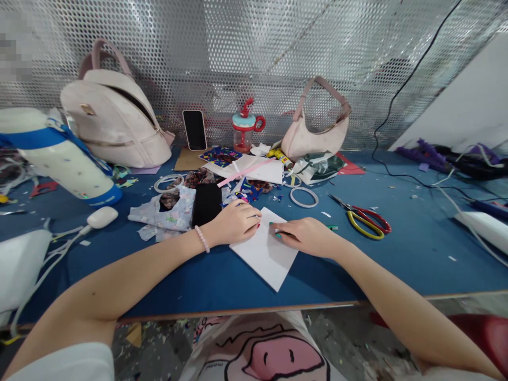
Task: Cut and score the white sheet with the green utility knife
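Note:
A white sheet of paper [273, 264], perhaps folded or stacked, lies slanted on the blue table near its front edge. My left hand [236, 222], with a pink bead bracelet at the wrist, presses on the paper's left side with fingers curled together. Over the right side, my right hand [307, 235] is closed in a pinch on a slim pen. Its dark tip shows at the fingertips, and a green end [332, 227] sticks out behind the hand; the middle is hidden. A black phone-like slab [206, 205] lies just beyond my left hand.
Scissors [363, 219] with red and yellow handles lie to the right. Behind the paper are fabric scraps [166, 209], a white tape ring [304, 197], a red-handled cup [244, 129] and a handbag [317, 135]. A backpack [115, 121] and large bottle [59, 159] stand left.

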Motion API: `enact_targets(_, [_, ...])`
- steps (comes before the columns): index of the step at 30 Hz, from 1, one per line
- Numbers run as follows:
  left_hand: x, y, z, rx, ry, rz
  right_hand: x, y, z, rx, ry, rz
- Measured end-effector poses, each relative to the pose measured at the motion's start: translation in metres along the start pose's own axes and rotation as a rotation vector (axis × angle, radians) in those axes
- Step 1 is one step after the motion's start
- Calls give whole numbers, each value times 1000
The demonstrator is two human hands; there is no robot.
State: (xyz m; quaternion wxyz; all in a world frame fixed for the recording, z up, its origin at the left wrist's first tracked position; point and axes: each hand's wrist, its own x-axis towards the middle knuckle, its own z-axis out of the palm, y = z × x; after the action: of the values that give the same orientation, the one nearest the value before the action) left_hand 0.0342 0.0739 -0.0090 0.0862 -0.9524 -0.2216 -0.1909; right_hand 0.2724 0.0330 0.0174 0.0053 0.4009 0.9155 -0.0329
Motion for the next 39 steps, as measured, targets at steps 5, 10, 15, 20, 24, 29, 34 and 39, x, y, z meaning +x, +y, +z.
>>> enact_targets(5, [0,0,0,-23,10,-28,0,-1,-1,5,-1,1])
enact_targets(10, [2,1,-2,-19,-19,-73,0,-1,-2,16,-15,12])
enact_targets(15, [5,-1,-6,54,-33,-150,0,-2,-3,4,-23,31])
enact_targets(20, [6,-3,-9,100,-20,-214,0,-1,-3,1,-20,25])
enact_targets(24, [6,-5,-10,56,-49,-159,0,1,-1,8,-6,14])
enact_targets(29, [3,-14,-10,38,-123,81,0,0,-3,8,-34,15])
enact_targets(34, [1,-25,-15,129,-177,253,0,-1,-5,-3,-42,17])
enact_targets(39, [3,-27,-26,209,-188,296,0,-3,-6,-12,-45,22])
